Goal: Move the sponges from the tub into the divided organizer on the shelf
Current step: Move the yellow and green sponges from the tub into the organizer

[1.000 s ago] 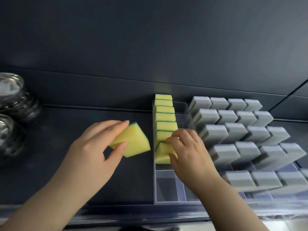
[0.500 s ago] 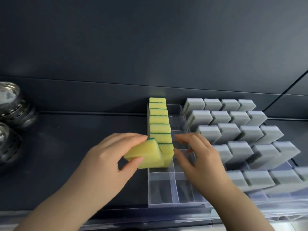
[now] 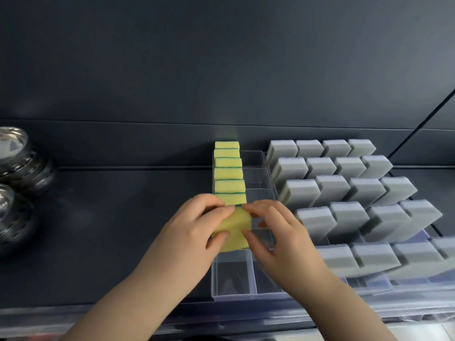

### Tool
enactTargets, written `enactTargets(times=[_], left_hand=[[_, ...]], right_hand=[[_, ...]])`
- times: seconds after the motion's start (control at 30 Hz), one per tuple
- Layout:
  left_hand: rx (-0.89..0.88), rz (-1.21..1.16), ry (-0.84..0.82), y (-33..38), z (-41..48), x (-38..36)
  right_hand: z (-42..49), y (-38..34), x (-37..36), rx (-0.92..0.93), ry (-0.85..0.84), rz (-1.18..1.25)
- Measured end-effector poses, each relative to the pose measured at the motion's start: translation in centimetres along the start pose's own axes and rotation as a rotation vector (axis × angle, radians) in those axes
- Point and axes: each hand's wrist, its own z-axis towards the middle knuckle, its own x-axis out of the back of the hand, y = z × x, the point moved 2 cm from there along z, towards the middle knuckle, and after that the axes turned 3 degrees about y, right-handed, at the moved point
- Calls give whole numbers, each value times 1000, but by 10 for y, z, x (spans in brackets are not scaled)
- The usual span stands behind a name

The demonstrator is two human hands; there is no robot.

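Dark shelf [image 3: 98, 217]: left hand [image 3: 194, 232] and right hand [image 3: 283, 238] pinch one sponge [image 3: 236, 227] into the organizer [image 3: 231, 295]; next, probably seat it upright.

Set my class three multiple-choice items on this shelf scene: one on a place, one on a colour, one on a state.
1. The bowls lie: A left of the organizer; B right of it; C inside it.
2. The sponges right of the yellow row are: A red; B grey; C black.
3. The left hand: A hangs empty; B holds a bowl; C grips a yellow sponge.
1A, they sit far left; 2B, grey blocks fill the right; 3C, it clasps the sponge.
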Motion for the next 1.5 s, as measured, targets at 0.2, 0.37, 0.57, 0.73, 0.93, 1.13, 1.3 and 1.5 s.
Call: enactTargets(times=[0.2, 0.37, 0.57, 0.73, 0.93, 1.13, 1.3, 1.5], left_hand=[[-20, 23, 85, -2, -2, -7], [-55, 33, 117, -6, -6, -9], [-60, 21, 133, -9, -9, -11], [-99, 25, 92, -16, -12, -12], [-161, 10, 38, -22, -19, -20], [-166, -21, 31, -29, -19, -14], [-189, 8, 5, -30, -7, 3], [-157, 13, 46, -5, 11, 26]], right_hand=[[1, 0, 0, 54, 64, -62], [0, -6, -3, 142, 71, -209], [0, -11, -3, 167, 61, -276], [-1, -13, -5, 160, 23, -310], [-12, -7, -17, 65, -123, -450], [-9, -20, -18, 9, -181, -495], [14, -32, -8, -12, -174, -479], [28, -40, 34, -17, -110, -436]])
